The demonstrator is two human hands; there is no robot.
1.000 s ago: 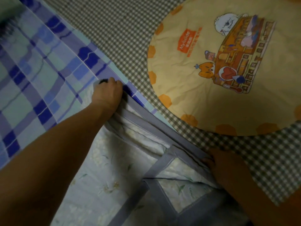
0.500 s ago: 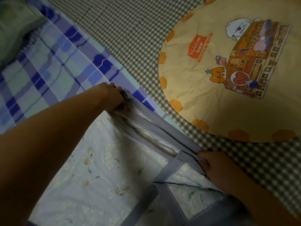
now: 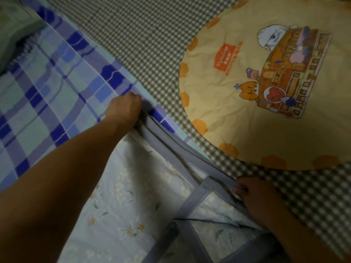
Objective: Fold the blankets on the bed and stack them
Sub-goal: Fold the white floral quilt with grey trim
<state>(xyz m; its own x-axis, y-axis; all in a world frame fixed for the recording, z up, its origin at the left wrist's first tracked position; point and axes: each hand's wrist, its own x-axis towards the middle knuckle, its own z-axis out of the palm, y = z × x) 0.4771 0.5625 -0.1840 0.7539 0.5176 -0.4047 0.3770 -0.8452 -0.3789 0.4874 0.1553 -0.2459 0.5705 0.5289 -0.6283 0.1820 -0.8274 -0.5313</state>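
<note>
- Both hands have slid along the pale floral grey-bordered blanket [image 3: 121, 196], now lying on the blue plaid blanket [image 3: 47, 88].
- Left hand [image 3: 124, 109] and right hand [image 3: 256, 198] pinch its folded edge.
- Folding looks partly done; stacking remains.

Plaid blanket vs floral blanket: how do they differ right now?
The plaid blanket is blue and teal checks; the floral blanket is pale with small flowers and a grey border. The plaid blanket lies underneath; the floral blanket lies on top, its edge gripped by the left hand and right hand. Both lie on the checked sheet.
</note>
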